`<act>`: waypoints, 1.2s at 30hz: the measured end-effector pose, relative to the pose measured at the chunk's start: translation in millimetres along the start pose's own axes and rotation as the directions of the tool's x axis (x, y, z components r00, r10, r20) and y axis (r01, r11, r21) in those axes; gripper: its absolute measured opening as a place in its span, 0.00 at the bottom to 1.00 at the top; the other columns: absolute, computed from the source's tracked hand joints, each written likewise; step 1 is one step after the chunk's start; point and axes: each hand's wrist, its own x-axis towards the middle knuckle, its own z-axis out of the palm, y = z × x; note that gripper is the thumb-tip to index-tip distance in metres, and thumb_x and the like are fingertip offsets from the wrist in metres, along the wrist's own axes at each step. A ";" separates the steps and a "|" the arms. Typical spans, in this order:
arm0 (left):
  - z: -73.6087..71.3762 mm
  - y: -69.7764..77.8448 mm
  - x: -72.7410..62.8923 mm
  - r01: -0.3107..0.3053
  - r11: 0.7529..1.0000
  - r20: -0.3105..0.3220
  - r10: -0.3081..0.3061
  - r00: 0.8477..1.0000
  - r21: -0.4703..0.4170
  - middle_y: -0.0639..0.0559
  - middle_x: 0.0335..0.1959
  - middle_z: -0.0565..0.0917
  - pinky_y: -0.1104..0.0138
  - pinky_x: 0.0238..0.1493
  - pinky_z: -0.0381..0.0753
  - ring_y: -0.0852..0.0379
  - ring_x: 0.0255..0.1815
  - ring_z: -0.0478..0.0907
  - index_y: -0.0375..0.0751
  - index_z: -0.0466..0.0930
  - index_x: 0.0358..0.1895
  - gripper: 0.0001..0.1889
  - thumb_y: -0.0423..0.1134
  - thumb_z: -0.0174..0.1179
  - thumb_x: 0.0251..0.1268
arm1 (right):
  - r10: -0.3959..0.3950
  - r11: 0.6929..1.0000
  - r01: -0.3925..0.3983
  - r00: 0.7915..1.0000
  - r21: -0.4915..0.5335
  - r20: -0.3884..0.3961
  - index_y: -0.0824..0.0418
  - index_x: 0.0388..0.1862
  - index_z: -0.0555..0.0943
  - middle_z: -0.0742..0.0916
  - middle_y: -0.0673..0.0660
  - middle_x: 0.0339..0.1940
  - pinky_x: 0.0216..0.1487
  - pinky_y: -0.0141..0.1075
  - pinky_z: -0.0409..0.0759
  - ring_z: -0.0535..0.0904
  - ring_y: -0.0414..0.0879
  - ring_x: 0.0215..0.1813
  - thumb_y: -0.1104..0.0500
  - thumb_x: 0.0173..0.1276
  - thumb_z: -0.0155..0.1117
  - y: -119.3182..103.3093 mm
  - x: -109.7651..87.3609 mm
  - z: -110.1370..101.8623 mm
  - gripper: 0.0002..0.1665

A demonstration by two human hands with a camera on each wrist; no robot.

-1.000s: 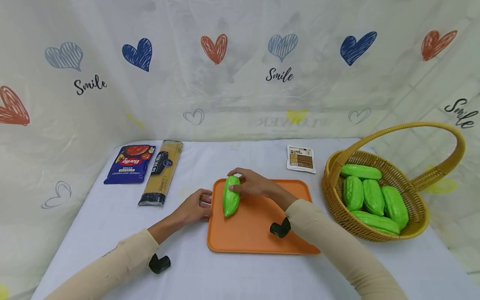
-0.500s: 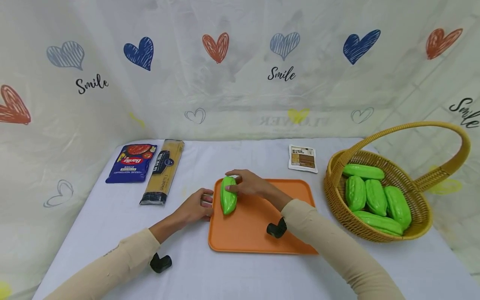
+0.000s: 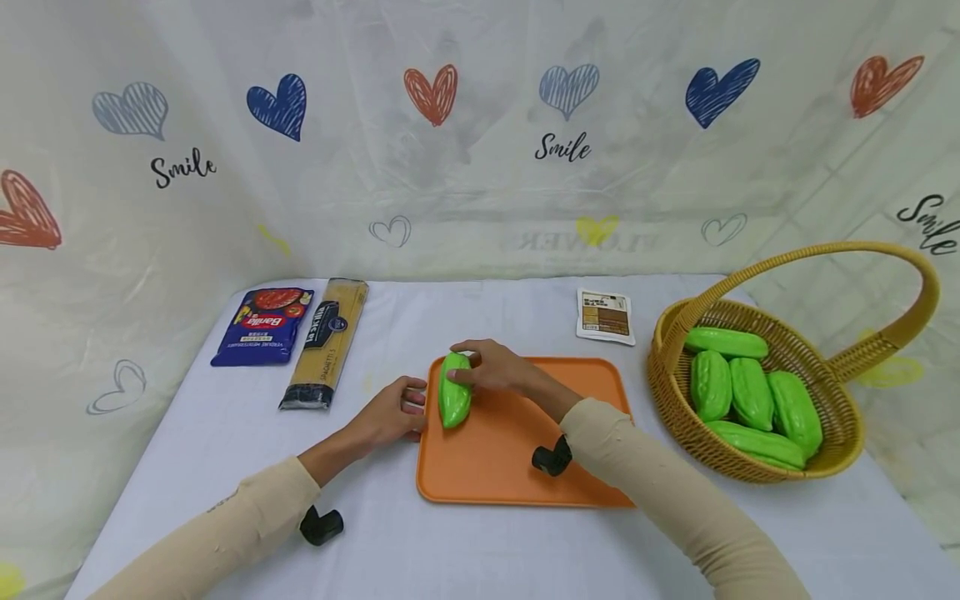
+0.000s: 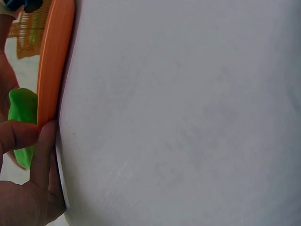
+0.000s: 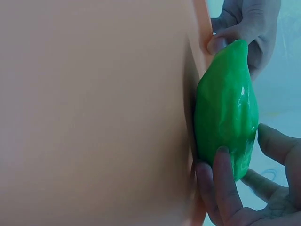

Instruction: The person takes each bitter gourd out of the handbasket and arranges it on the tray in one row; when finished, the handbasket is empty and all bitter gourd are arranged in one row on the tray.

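A glossy green gourd [image 3: 454, 404] with lengthwise ridges and a pointed tip, like a toy bitter melon, lies at the left end of an orange tray [image 3: 502, 471]. My right hand [image 3: 501, 367] holds its far part, thumb on one side and fingers on the other, as the right wrist view shows on the gourd [image 5: 228, 103]. At the tray's left edge, my left hand [image 3: 386, 414] pinches the rim; in the left wrist view the thumb meets the tray wall [image 4: 54, 61] while a finger lies along its outer side. The gourd's underside is hidden.
Right of the tray stands a wicker basket [image 3: 851, 429] with a tall handle, holding several similar green gourds. A small white-and-brown packet [image 3: 604, 317] lies behind the tray. Back left are a spaghetti pack [image 3: 325, 346] and a blue Barilla pouch [image 3: 262, 327].
My right hand has shifted the gourd slightly left, closer to the tray's left rim, and nearly stopped in the last half second. The left hand keeps its place on the rim.
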 end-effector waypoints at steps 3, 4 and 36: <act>-0.3 0.4 -0.4 -0.002 1.000 0.002 0.002 1.000 -0.001 0.40 0.58 0.73 0.61 0.44 0.89 0.49 0.51 0.78 0.37 0.63 0.71 0.35 0.30 0.65 0.58 | 0.008 1.000 -0.008 1.000 -0.007 0.001 0.61 0.76 0.66 0.82 0.68 0.62 0.50 0.41 0.87 0.85 0.48 0.48 0.51 0.74 0.63 -0.6 -0.6 0.1 0.36; -0.4 0.9 -0.8 -0.001 1.000 -0.001 0.001 1.000 -0.003 0.40 0.58 0.74 0.61 0.44 0.89 0.49 0.51 0.78 0.36 0.63 0.71 0.35 0.30 0.65 0.58 | 0.010 1.000 -0.010 1.000 -0.017 -0.001 0.61 0.76 0.66 0.82 0.67 0.62 0.50 0.41 0.87 0.85 0.48 0.48 0.51 0.73 0.63 -0.8 -1.1 0.0 0.36; 1.8 -0.8 0.6 0.009 1.000 -0.022 -0.010 1.000 -0.018 0.40 0.56 0.74 0.61 0.43 0.89 0.48 0.50 0.79 0.37 0.65 0.70 0.36 0.28 0.66 0.56 | -0.116 0.989 0.114 0.993 -0.098 -0.012 0.53 0.72 0.70 0.78 0.64 0.66 0.48 0.46 0.87 0.84 0.53 0.55 0.46 0.69 0.66 -19.4 -81.7 -44.6 0.35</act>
